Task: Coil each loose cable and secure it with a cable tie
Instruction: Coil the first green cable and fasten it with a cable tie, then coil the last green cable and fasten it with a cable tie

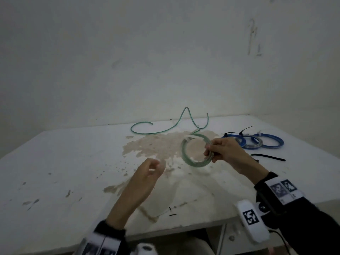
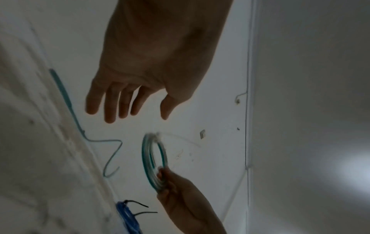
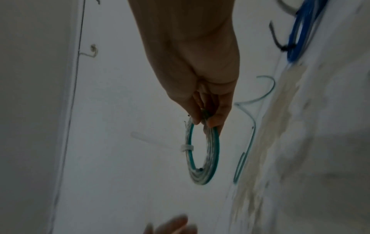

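My right hand [image 1: 209, 153] pinches a coil of green-striped clear cable [image 1: 184, 153] by its right side and holds it just above the white table [image 1: 73, 162]. A white cable tie [image 3: 187, 148] wraps the coil on the side away from my fingers, its tail sticking out. The right wrist view shows thumb and fingers [image 3: 215, 121] curled on the coil [image 3: 216, 150]. My left hand [image 1: 154, 165] hovers left of the coil, apart from it, holding nothing; the left wrist view shows its fingers [image 2: 111, 110] relaxed. A loose green cable [image 1: 160, 132] lies at the back of the table.
Blue cable coils [image 1: 270, 142] and a grey coil [image 1: 252, 144] lie at the right, one bound with a black tie [image 1: 246, 129]. A loose black cable tie [image 1: 266, 157] lies in front of them. A wall rises behind the table; its near edge is by my wrists.
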